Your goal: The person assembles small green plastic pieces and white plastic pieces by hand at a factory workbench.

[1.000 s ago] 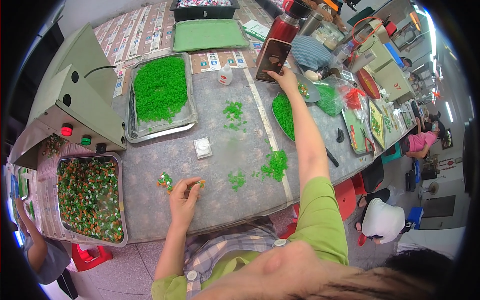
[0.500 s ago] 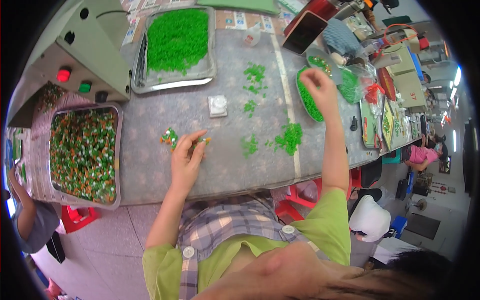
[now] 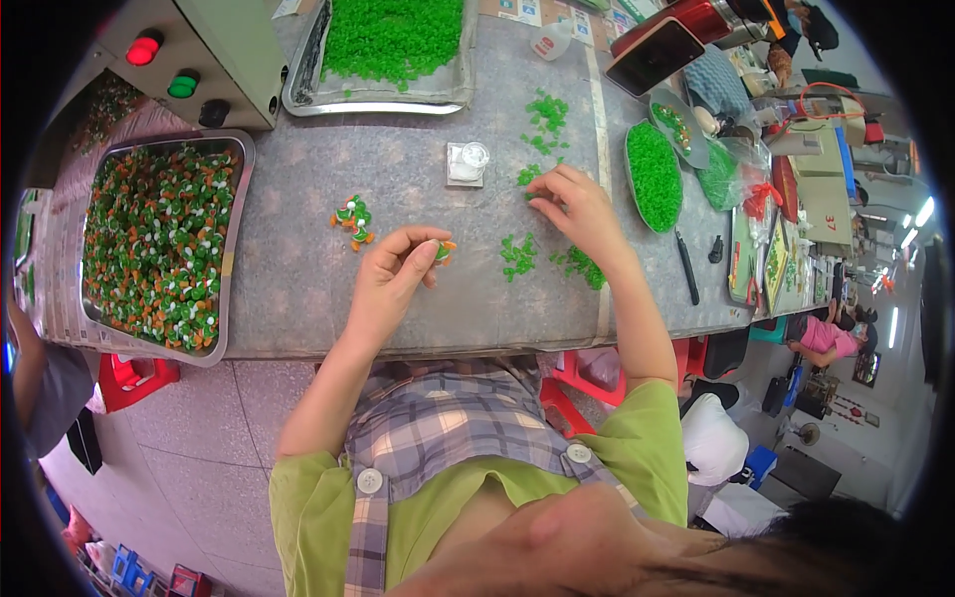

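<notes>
In the head view, a small green, white and orange piece is held at the fingertips of the left hand, above the near part of the grey tabletop. The left grip is closed, thumb against forefinger, with the piece's orange end left showing. The right hand is lowered to a small green cluster, its fingers curled and thumb and forefinger brought close together; whether a bead is pinched in that grip cannot be told.

Just left of the left hand, a few more green, white and orange pieces are gathered in a loose group. Between and beyond the hands, a small white square block is topped by a round clear part. Loose green beads are scattered in further clusters: one farther off, one between the hands, and one partly covered by the right forearm. To the right, an oval dish is filled with green beads, and a black stick-shaped tool is laid near it.

At the far left, a metal tray is heaped with green, white and orange pieces, beside a pale machine housing fitted with a red button and a green button. Farther back, another tray is spread with green beads. Beyond the right hand, a white bottle is seen near a phone, behind which a red flask is partly hidden.
</notes>
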Action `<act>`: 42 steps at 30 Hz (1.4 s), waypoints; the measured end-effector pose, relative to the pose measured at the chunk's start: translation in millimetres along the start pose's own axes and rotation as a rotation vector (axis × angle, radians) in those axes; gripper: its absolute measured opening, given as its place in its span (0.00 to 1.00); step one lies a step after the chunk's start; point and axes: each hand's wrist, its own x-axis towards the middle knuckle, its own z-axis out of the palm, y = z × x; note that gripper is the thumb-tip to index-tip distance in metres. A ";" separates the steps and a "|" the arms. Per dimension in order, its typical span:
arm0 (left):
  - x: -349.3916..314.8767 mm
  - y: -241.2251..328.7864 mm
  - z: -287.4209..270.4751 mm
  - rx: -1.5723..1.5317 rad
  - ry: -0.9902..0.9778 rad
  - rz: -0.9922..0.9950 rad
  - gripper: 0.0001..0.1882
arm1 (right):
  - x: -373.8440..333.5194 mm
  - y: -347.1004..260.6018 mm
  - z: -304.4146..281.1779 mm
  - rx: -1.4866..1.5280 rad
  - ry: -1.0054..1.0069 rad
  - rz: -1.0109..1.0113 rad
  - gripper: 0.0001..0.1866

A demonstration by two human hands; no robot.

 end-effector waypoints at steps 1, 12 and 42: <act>-0.3 0.1 0.0 0.007 -0.001 -0.016 0.10 | -0.3 -0.4 -0.6 -0.031 -0.003 -0.003 0.06; 0.4 -4.1 0.5 0.067 -0.013 0.006 0.08 | -28.5 -8.4 5.3 0.194 -0.081 0.119 0.05; 4.1 2.1 16.9 0.032 -0.212 -0.067 0.08 | -29.2 -59.1 31.7 1.393 -0.102 0.310 0.05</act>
